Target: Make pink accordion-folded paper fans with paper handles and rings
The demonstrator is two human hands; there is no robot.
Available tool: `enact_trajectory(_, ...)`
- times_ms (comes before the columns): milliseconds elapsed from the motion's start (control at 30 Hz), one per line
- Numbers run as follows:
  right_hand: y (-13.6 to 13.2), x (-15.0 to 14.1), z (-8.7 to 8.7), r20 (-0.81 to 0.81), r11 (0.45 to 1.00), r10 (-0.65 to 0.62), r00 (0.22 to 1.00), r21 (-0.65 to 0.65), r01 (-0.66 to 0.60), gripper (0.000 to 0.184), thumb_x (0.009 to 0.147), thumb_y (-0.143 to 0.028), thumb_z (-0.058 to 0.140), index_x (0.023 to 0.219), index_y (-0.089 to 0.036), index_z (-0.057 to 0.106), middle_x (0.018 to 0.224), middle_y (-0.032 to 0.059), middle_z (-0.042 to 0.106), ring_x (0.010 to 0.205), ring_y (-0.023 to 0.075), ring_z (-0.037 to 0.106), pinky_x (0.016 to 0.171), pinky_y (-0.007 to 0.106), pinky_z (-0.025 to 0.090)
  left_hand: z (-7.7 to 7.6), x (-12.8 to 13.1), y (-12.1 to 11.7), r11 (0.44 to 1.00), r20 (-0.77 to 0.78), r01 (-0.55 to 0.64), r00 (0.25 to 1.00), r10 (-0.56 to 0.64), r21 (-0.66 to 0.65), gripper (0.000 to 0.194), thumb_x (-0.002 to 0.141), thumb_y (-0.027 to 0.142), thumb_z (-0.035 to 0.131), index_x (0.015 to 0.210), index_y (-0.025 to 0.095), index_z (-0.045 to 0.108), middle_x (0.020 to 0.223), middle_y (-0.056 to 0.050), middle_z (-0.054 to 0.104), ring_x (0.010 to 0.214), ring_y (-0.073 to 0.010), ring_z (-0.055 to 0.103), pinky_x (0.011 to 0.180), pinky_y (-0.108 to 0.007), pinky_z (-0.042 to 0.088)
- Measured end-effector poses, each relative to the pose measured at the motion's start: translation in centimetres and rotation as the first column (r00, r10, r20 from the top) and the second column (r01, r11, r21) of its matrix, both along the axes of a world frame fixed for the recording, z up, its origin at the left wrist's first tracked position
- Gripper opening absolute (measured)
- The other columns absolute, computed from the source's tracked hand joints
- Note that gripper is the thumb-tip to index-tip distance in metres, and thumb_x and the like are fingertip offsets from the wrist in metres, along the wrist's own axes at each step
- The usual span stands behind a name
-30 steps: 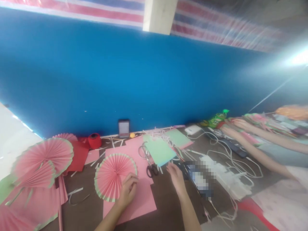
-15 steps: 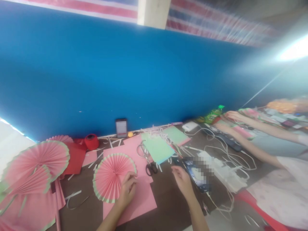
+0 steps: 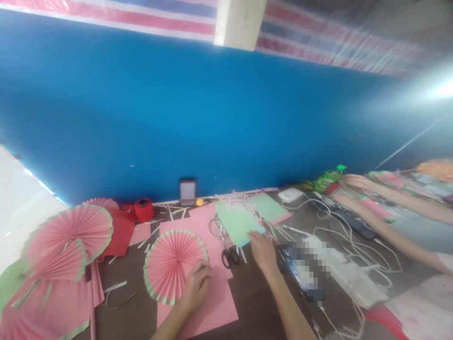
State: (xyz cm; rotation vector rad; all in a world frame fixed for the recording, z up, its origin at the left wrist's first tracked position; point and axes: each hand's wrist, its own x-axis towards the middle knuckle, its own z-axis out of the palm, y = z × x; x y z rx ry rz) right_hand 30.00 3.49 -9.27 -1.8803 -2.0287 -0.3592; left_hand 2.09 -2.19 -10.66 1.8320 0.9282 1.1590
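Note:
A pink pleated paper fan (image 3: 170,264) with a pale green rim lies spread into a full circle on pink paper sheets (image 3: 215,307). At its lower right edge is my left hand (image 3: 197,285), fingers curled in; whether anything sits between them is hidden. My right hand (image 3: 264,254) reaches forward with its fingers stretched out, and the fingertips touch the near right corner of a light green sheet (image 3: 235,224). Between the hands lie scissors with black handles (image 3: 230,257), blades pointing away from me.
More pink fans (image 3: 76,233) are heaped at left, near red tape (image 3: 144,210). Paper strips (image 3: 244,202) litter the back. A phone (image 3: 300,274) and white cables (image 3: 339,226) lie at right. Beyond them a co-worker's arms (image 3: 382,222) reach toward a green bottle (image 3: 329,179).
My right hand has moved forward from beside the phone to the corner of the green sheet. My left hand stays by the fan's edge. The whole view has shifted slightly.

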Motion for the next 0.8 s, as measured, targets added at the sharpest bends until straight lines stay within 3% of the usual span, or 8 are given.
enact_trajectory(133, 0.8, 1.5, 1.2, -0.040, 0.980, -0.166, 0.985, 0.107, 0.170, 0.037, 0.085, -0.017, 0.032, 0.100, -0.014, 0.066, 0.083, 0.0113, 0.070, 0.073, 0.0222, 0.064, 0.074, 0.033, 0.045, 0.2, 0.1, 0.1, 0.999, 0.003, 0.016, 1.000, -0.015, -0.037, 0.028, 0.069, -0.002, 0.036, 0.073, 0.016, 0.057, 0.089, -0.007, 0.054, 0.085, -0.0172, 0.052, 0.078, -0.030, 0.041)
enact_trajectory(200, 0.8, 2.4, 2.3, -0.112, 0.919, -0.322, 0.940, 0.201, 0.338, 0.041, 0.086, -0.019, 0.028, 0.107, -0.009, 0.062, 0.082, 0.0149, 0.070, 0.068, 0.0249, 0.063, 0.064, 0.034, 0.044, 0.3, 0.1, 0.1, 0.997, 0.001, 0.036, 0.999, -0.036, -0.069, 0.029, 0.069, -0.002, 0.036, 0.073, 0.016, 0.058, 0.088, -0.007, 0.054, 0.085, -0.0167, 0.053, 0.077, -0.029, 0.041)
enact_trajectory(300, 0.7, 3.2, 4.1, -0.209, 0.790, -0.458, 0.864, 0.351, 0.504, 0.038, 0.085, -0.022, 0.033, 0.106, -0.010, 0.063, 0.083, 0.0144, 0.069, 0.076, 0.0258, 0.063, 0.071, 0.034, 0.044, 0.4, 0.3, -0.1, 0.993, 0.012, 0.069, 0.998, -0.069, -0.094, 0.029, 0.069, -0.003, 0.036, 0.073, 0.016, 0.058, 0.087, -0.006, 0.055, 0.084, -0.0161, 0.053, 0.077, -0.028, 0.041)
enact_trajectory(367, 0.9, 3.1, 5.0, -0.129, 0.822, -0.410, 0.903, 0.376, 0.427, 0.035, 0.084, -0.021, 0.036, 0.103, -0.012, 0.064, 0.087, 0.0128, 0.069, 0.084, 0.0243, 0.063, 0.084, 0.036, 0.040, 0.4, 0.4, -0.1, 0.991, 0.027, 0.085, 0.996, -0.083, -0.102, 0.030, 0.068, -0.004, 0.036, 0.073, 0.016, 0.058, 0.087, -0.006, 0.054, 0.084, -0.0158, 0.053, 0.077, -0.027, 0.041)
enact_trajectory(500, 1.5, 1.7, 5.4, 0.097, 0.958, -0.285, 0.953, 0.055, 0.281, 0.032, 0.082, -0.016, 0.038, 0.099, -0.014, 0.065, 0.093, 0.0116, 0.069, 0.093, 0.0232, 0.060, 0.100, 0.043, 0.025, 0.6, 0.5, 0.1, 0.983, 0.030, 0.130, 0.991, -0.127, -0.128, 0.032, 0.066, -0.005, 0.037, 0.074, 0.016, 0.059, 0.085, -0.005, 0.055, 0.083, -0.0151, 0.053, 0.076, -0.026, 0.041)
enact_trajectory(567, 1.9, 0.5, 5.1, 0.125, 0.952, -0.267, 0.956, -0.119, 0.281, 0.029, 0.078, -0.014, 0.042, 0.094, -0.015, 0.066, 0.091, 0.0121, 0.069, 0.094, 0.0257, 0.060, 0.101, 0.050, 0.020, 0.6, 0.5, 0.4, 0.981, 0.014, 0.133, 0.991, -0.132, -0.143, 0.033, 0.065, -0.006, 0.037, 0.074, 0.016, 0.060, 0.084, -0.005, 0.056, 0.082, -0.0149, 0.054, 0.075, -0.025, 0.041)
enact_trajectory(667, 2.6, -1.1, 4.7, 0.077, 0.939, -0.245, 0.967, -0.231, 0.256, 0.034, 0.068, -0.008, 0.046, 0.096, -0.016, 0.065, 0.103, 0.0132, 0.066, 0.101, 0.0299, 0.057, 0.097, 0.057, 0.021, 0.5, 0.7, 0.8, 0.982, 0.005, 0.094, 0.996, -0.094, -0.161, 0.033, 0.064, -0.006, 0.038, 0.073, 0.015, 0.061, 0.081, -0.005, 0.058, 0.080, -0.0147, 0.055, 0.075, -0.025, 0.041)
enact_trajectory(800, 4.8, -3.3, 5.0, -0.021, 0.942, -0.145, 0.989, -0.309, 0.131, 0.038, 0.071, -0.009, 0.043, 0.104, -0.016, 0.062, 0.112, 0.0130, 0.063, 0.105, 0.0273, 0.055, 0.093, 0.046, 0.033, 0.7, 1.1, 0.6, 0.979, 0.004, 0.111, 0.994, -0.112, -0.169, 0.033, 0.062, -0.006, 0.039, 0.073, 0.014, 0.063, 0.080, -0.005, 0.060, 0.079, -0.0143, 0.056, 0.074, -0.024, 0.042)
